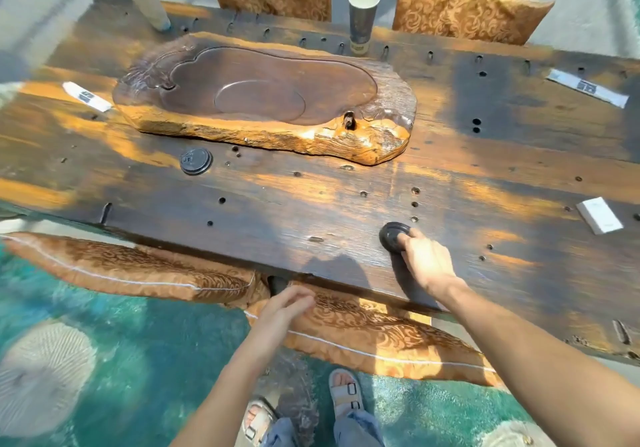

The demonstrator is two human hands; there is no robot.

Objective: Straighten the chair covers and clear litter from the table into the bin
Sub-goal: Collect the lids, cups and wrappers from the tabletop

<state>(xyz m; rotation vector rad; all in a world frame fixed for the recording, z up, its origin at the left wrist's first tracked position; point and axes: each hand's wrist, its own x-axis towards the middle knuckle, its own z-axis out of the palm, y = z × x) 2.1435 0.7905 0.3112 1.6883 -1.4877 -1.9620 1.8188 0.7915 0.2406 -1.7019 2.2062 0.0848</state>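
my right hand (420, 259) reaches over the near edge of the tabletop (311, 211). its thumb and fingers curl round the near rim of a black lid (391, 237), which lies flat on the wood. right of that hand and a little further from me lies a white box (599, 215). well beyond the box is a long white packet (587, 87). far to the left of the hand sits a second black lid (195, 161), just in front of the big wooden tray (277, 135). past the tray, almost straight ahead of the hand, stands a paper cup (362, 19); a second paper cup (147, 2) stands far off to the left, and a short white packet (90, 97) lies by the tray's left end.

my left hand (285, 303) is nearer to me, just off the tabletop's near edge — blurred, fingers loosely stretched, holding nothing i can see. it hangs over the end of a patterned chair cover (374, 336), and i can't tell whether it touches the cloth. left of that hand lies another chair cover (131, 266).
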